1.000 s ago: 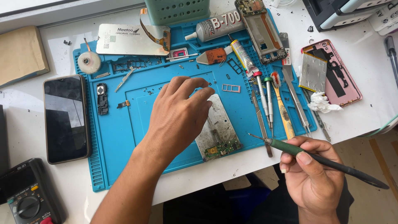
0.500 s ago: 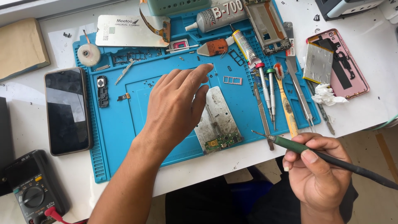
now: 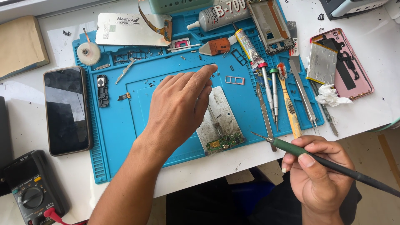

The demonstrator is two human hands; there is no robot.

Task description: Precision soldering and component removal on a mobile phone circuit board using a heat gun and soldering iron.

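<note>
Head view: the left hand (image 3: 179, 108) hovers flat, fingers spread and holding nothing, over the blue mat (image 3: 121, 137), just left of the circuit board (image 3: 219, 121) lying near the mat's near edge; the right hand (image 3: 318, 177) is clamped on a green-handled iron (image 3: 325, 162) off the bench's near edge, its tip pointing at the board; a dark phone (image 3: 66, 109) lies left of the mat; screwdrivers (image 3: 270, 89) lie right of the board.

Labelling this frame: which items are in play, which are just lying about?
In play:
- right hand gripping the green-handled soldering iron
- left hand held over the blue mat
- circuit board beside the left hand

Lying about:
- black phone
- multimeter
- glue tubes
- screwdrivers
- pink back cover
</note>
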